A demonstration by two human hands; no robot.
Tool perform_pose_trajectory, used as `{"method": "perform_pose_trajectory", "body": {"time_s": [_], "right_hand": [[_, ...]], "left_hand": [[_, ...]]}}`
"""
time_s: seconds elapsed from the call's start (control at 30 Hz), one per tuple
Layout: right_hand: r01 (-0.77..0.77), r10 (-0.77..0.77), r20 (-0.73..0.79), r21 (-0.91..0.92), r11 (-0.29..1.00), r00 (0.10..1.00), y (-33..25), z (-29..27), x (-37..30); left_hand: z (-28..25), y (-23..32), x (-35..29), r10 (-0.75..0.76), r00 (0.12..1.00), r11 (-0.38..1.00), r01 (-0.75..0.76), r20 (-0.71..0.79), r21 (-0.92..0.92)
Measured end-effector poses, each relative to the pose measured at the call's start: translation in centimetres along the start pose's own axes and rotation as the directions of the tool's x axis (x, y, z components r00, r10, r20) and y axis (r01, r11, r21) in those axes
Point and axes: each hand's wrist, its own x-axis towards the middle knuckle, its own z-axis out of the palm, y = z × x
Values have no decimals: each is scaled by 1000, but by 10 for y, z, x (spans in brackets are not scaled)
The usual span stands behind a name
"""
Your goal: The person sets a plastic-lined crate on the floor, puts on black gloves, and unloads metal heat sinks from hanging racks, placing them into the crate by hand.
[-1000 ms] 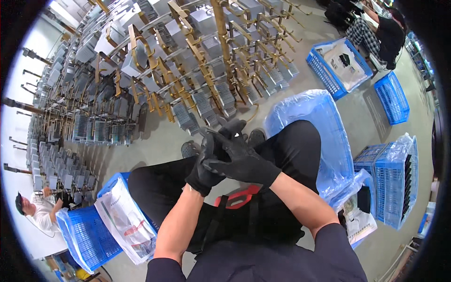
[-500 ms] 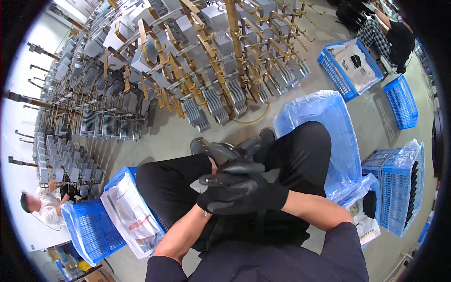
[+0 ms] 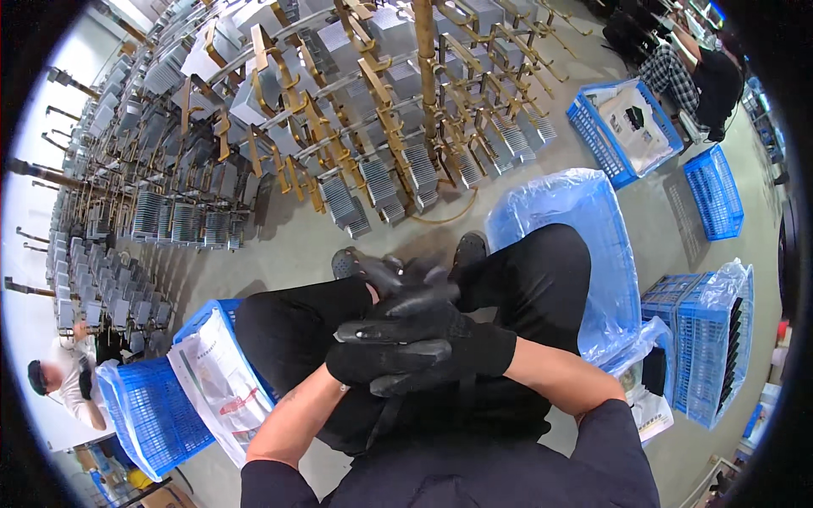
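Both of my hands are clasped together above my lap, in black gloves. My left hand [image 3: 357, 364] comes in from the lower left, its fingers crossing toward the right. My right hand [image 3: 471, 345] reaches in from the other side and lies across it, fingers wrapped over the left. The fingertips farther from me blur between my knees. No object shows between the palms, though the overlap hides much of them. Nearest to the hands is a blue crate [image 3: 625, 254] lined with clear plastic, beside my right knee.
Ahead stands a rack [image 3: 428, 76] of brass-coloured hooks holding finned grey metal parts. Left of me are a blue crate [image 3: 161, 415] and a printed sack [image 3: 222, 385]. Blue crates [image 3: 703, 339] stand right. One person [image 3: 76, 381] is at far left, another [image 3: 716, 80] at far right.
The clasped hands have shifted slightly left and the grip has changed, with the fingers more interlaced. The fingers pointing away from me have moved and blurred. My view has shifted slightly.
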Motion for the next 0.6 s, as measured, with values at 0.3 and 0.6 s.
{"method": "perform_pose_trajectory", "body": {"time_s": [0.3,0.6], "right_hand": [[-177,197,83,-202,963,977,17,-72,34],[-868,872,-24,-103,485,490,213,-79,6]], "left_hand": [[-63,9,22,-255,964,746,147,75,650],[-105,-83,90,-734,656,671,741,-176,-36]]}}
